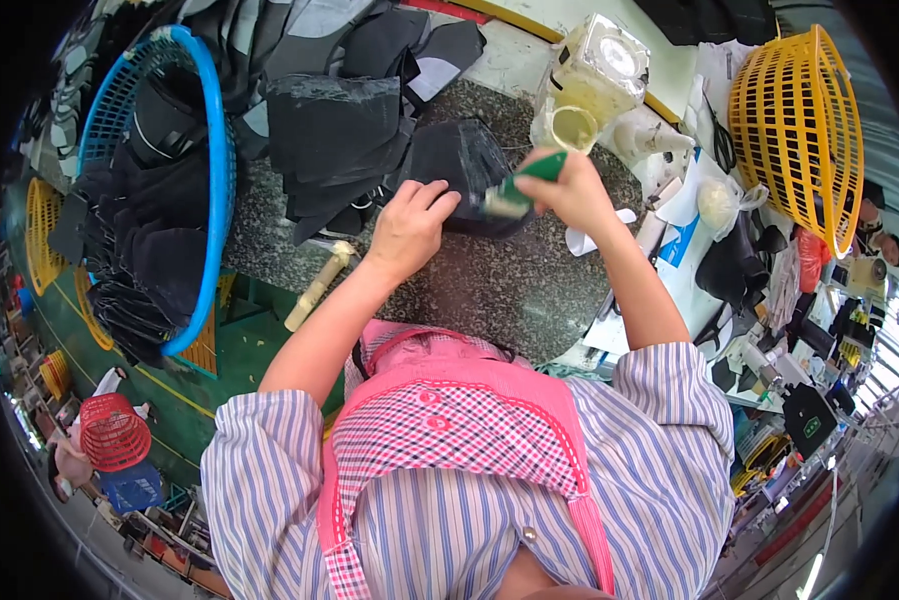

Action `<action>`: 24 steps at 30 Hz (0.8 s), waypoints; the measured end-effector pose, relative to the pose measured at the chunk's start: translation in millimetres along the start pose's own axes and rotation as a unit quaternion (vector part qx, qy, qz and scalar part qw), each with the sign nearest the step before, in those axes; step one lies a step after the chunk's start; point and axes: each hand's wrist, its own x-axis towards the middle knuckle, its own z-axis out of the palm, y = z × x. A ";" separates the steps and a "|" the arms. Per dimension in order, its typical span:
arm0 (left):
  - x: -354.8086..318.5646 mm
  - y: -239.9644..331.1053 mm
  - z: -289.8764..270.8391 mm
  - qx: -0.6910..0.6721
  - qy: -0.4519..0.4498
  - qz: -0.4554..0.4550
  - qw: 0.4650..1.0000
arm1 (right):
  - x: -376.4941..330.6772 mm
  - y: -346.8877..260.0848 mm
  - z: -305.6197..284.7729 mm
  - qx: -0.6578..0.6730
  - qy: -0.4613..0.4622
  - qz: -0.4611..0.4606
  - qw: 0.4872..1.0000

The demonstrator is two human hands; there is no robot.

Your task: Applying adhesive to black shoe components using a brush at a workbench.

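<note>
A black curved piece of sheet material [459,160], with a shiny wet-looking patch, lies on the dark speckled stone slab. My left hand [409,222] grips its near left edge with bent fingers. In my right hand [569,190] is a flat brush with a green handle [544,178]. Its pale bristles, slightly blurred, touch or hover just over the right part of the black piece. A stack of similar black pieces [329,140] sits to the left of it. Behind my right hand stands an open cream-stained plastic container [574,125].
A blue plastic basket [214,170] full of black pieces is at the left. A glue-smeared stick-like tool [319,290] lies at the slab's front left edge. At the right are a yellow basket [794,130] and a clear plastic bag [719,205]. More dark pieces are heaped at the back.
</note>
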 end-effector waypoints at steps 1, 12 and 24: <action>1.4 -2.2 -1.6 -0.030 0.004 -0.032 0.999 | -12.6 7.2 0.7 0.030 -0.037 0.016 0.999; 73.2 -19.9 -127.0 -0.284 0.261 -0.215 0.897 | 8.6 61.8 -53.5 -0.126 0.259 -0.131 0.949; 51.0 -24.9 -46.1 -0.008 0.001 -0.045 0.999 | 17.2 22.2 -17.4 0.195 0.161 -0.130 0.959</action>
